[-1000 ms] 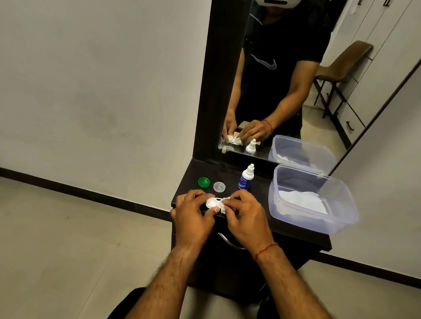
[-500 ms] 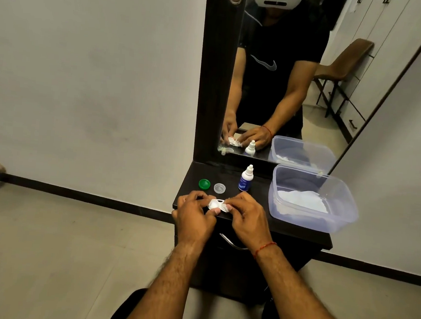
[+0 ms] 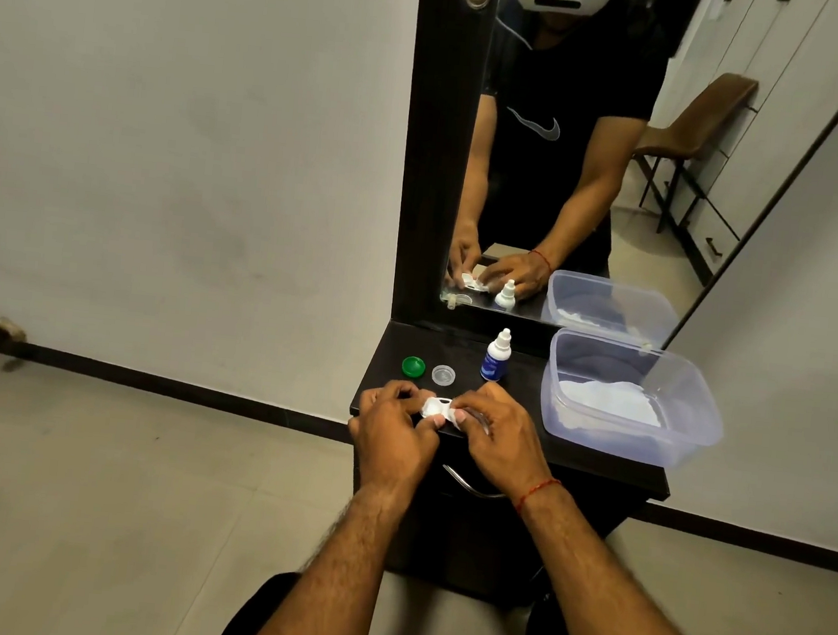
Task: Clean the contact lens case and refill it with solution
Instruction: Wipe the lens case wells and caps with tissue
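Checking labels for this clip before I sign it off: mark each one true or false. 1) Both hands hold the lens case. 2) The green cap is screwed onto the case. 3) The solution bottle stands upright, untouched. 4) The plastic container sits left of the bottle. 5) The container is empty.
1) True: the left hand and the right hand pinch the white lens case between them.
2) False: the green cap lies on the dresser top, beside the clear cap.
3) True: the solution bottle stands upright and no hand is on it.
4) False: the plastic container sits right of the bottle.
5) False: a white cloth or tissue lies in it.
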